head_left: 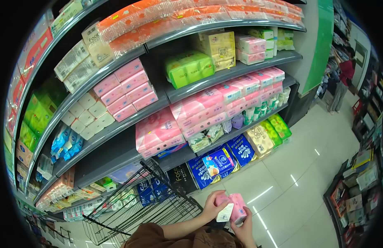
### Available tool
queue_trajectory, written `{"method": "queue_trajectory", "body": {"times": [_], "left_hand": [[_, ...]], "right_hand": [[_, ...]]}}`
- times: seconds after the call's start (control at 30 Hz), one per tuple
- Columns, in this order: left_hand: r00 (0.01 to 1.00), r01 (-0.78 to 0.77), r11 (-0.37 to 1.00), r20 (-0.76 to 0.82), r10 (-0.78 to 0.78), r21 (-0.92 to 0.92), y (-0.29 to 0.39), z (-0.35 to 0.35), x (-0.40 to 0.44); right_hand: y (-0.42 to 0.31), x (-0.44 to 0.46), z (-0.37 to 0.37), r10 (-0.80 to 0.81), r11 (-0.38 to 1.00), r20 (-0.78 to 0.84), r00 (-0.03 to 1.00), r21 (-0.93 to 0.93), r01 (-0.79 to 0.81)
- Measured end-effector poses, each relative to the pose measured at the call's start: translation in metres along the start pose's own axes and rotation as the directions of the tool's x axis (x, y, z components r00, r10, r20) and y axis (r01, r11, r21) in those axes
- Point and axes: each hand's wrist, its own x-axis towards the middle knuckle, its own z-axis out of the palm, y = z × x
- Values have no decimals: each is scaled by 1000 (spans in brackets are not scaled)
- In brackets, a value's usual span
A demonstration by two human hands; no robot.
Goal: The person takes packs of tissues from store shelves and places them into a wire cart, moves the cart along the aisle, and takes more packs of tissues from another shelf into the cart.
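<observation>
Low in front of me, my left hand (213, 205) is wrapped round a pink tissue pack whose white end (225, 213) faces me. Pressed against it is a pink tissue pack (238, 208) with a small blue label, gripped by my right hand (243, 232) at its lower end. Both hands are close together, just above the floor area beside a black wire shopping cart (129, 215). Matching pink packs (127, 89) are stacked on a middle shelf, with white rolls (87, 112) to their left.
Shelves of tissue curve across the view, with large pink bundles (199, 108) and blue packs (241, 149) low down. Tiled floor (282, 182) runs to the right. Another rack (356, 202) stands at the right edge, and a person (344, 78) is farther down the aisle.
</observation>
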Motion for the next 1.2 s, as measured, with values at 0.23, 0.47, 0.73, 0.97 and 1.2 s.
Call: {"method": "queue_trajectory", "body": {"times": [0.23, 0.47, 0.73, 0.97, 1.2], "left_hand": [[962, 160, 833, -106, -252, -529, -18, -30, 87], [967, -77, 860, -246, -58, -504, -4, -133, 141], [872, -219, 864, -488, -35, -453, 3, -163, 126], [710, -172, 927, -695, -117, -332, -12, -154, 106], [708, -146, 930, -692, -140, -338, -17, -165, 128]], "right_hand": [[-8, 117, 24, 124, 953, -40, 992, 284, -107], [-120, 298, 86, -338, 878, 182, 923, 414, 240], [-309, 439, 201, -842, 531, 87, 532, -37, 846], [-335, 475, 284, -746, 504, 308, 591, -319, 803], [-333, 477, 285, -901, 352, 220, 373, -129, 927]]}}
